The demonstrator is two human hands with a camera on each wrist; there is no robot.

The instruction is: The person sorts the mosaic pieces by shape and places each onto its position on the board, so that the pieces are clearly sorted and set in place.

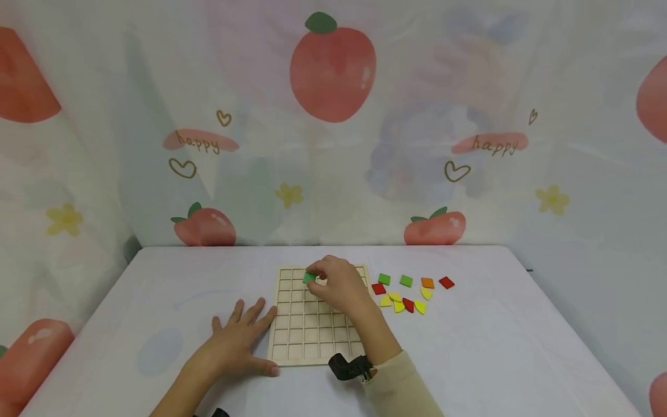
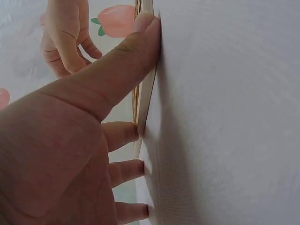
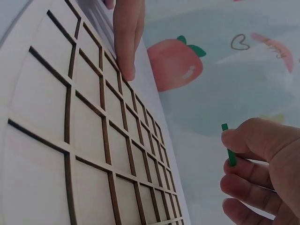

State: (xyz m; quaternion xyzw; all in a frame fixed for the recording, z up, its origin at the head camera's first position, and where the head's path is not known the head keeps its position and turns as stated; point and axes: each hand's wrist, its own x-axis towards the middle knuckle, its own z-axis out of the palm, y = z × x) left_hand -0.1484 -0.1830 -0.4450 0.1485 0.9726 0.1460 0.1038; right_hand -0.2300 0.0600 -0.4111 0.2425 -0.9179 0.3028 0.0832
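Between thumb and fingers my right hand [image 1: 340, 285] pinches a green square tile [image 1: 309, 278]. It holds the tile over the far rows of a pale wooden grid board [image 1: 296, 336]. In the right wrist view the tile [image 3: 231, 158] shows edge-on, raised above the board's cells. My left hand [image 1: 233, 343] lies at the board's left side with its fingers spread and straight. The left wrist view has the left thumb [image 2: 133, 51] against the board's edge and the other fingertips down at the table. The board's visible squares hold no tiles.
Right of the board lie loose tiles: two green squares [image 1: 406, 281], an orange one [image 1: 428, 282], several red ones [image 1: 446, 282] and several yellow pieces [image 1: 420, 307]. A white cloth covers the table [image 1: 495, 359]. Behind it hangs a fruit-printed curtain [image 1: 333, 174].
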